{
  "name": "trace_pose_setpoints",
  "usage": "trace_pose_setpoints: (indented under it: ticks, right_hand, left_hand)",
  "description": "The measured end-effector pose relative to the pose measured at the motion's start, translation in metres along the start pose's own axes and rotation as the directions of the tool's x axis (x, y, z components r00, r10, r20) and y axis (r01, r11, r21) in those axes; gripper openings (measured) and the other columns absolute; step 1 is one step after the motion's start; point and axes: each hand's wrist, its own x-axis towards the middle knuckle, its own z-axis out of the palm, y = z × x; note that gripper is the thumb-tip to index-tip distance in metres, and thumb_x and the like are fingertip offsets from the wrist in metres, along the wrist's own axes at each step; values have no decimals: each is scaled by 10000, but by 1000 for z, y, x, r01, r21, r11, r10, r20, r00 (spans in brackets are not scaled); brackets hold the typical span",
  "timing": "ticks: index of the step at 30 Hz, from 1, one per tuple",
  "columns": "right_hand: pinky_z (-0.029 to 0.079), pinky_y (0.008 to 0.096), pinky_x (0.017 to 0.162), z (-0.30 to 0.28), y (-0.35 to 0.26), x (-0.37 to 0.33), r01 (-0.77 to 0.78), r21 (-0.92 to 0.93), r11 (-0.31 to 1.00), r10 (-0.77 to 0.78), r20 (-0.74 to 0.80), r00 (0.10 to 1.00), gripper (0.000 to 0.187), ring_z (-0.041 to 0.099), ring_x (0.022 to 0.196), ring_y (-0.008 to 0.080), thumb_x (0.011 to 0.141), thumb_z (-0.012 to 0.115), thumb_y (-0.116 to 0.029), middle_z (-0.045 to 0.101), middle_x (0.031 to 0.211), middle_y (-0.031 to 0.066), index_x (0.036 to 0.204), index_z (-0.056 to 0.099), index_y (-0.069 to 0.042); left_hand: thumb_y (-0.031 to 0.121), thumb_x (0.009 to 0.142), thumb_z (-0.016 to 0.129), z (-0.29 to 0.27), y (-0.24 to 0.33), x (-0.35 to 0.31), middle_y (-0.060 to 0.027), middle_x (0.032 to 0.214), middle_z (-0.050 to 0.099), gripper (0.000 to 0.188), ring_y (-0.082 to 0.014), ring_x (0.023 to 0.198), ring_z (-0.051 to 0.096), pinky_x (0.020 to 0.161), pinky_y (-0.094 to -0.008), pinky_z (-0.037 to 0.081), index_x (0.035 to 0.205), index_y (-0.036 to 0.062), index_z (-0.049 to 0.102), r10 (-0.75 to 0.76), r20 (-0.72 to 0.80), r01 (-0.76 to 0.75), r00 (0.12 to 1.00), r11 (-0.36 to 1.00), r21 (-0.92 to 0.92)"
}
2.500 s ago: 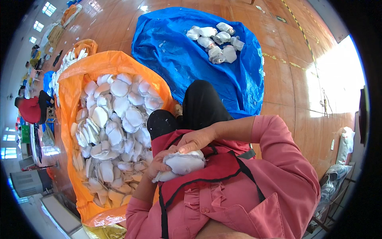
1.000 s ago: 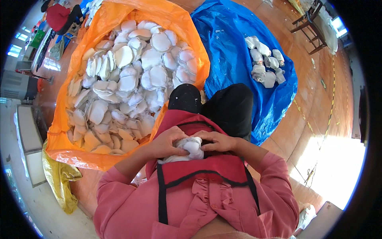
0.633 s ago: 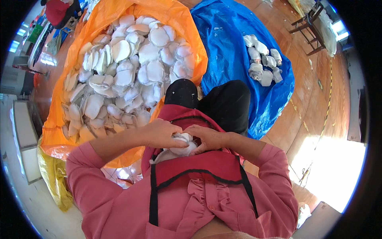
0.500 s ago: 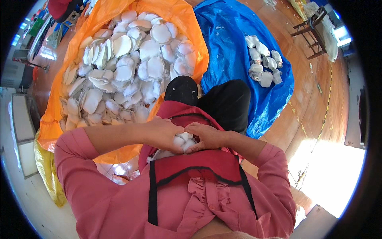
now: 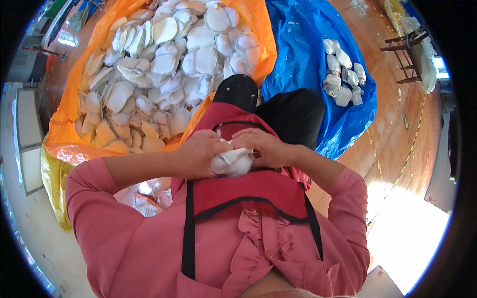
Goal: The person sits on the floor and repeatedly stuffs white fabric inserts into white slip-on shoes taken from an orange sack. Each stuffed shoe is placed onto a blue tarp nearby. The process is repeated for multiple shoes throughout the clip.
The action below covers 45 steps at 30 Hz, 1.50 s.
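Over the lap, both hands hold a bundle of white padded pieces [image 5: 232,165], folded together. My left hand [image 5: 199,155] is closed round its left side, and my right hand [image 5: 264,147] grips its upper right side with bent fingers. The fingertips of the two hands almost meet at the top of the bundle. Parts of it are hidden behind the fingers. In front and to the left lies a large heap of rounded white pads [image 5: 164,64], many of them stacked together, inside an open orange plastic sack [image 5: 59,124].
A blue plastic sheet [image 5: 293,54] at the right front carries several wrapped white bundles [image 5: 343,94]. A wooden stool [image 5: 410,57] stands at the far right on the brown floor [image 5: 387,119]. Yellow plastic [image 5: 53,184] lies at the left.
The hands have risen a little with the bundle, and more of its white underside shows. The whole view has also shifted slightly.
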Motion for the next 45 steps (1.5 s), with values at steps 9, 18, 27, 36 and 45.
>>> trace_pose_setpoints:
  ticks: [9,18,27,36,45]
  right_hand:
    - [423,395,1032,-18,-12,18,-37,32,999,32,147,989,640,533,1192,310,625,841,-100,604,1197,111,1210,582,-114]
    - [437,413,989,3,10,15,89,-10,996,-89,-31,996,639,549,1114,314,605,838,-66,608,1208,79,1193,598,-137]
    - [442,419,969,20,28,7,114,-41,993,-119,-172,978,561,567,1115,329,676,769,-23,601,1229,110,1195,586,-129]
    - [462,398,981,36,31,13,92,58,994,-65,-357,932,440,586,1139,333,747,711,12,616,1224,136,1153,594,-111]
    - [450,378,1006,35,53,14,-53,131,990,88,-277,957,487,572,1153,312,756,738,6,598,1224,127,1201,573,-103]
  left_hand:
    - [242,635,862,13,-15,-16,-65,973,645,537,-289,981,593,885,-404,448,1109,135,634,212,-238,-201,948,977,71]
    - [168,635,832,26,-37,-17,-25,1027,643,498,-295,1034,563,927,-414,417,1073,175,598,297,-258,-268,919,953,144]
    - [133,690,765,27,-44,-13,-51,1068,660,406,-287,979,581,868,-395,459,1065,135,610,315,-266,-264,911,941,211]
    - [76,721,700,37,-52,-17,-60,1055,669,432,-269,878,592,794,-367,485,1139,142,611,286,-369,-176,884,936,305]
    - [131,704,768,42,-79,-11,-81,1093,631,575,-321,988,579,854,-409,473,1225,133,525,298,-318,-226,900,943,245]
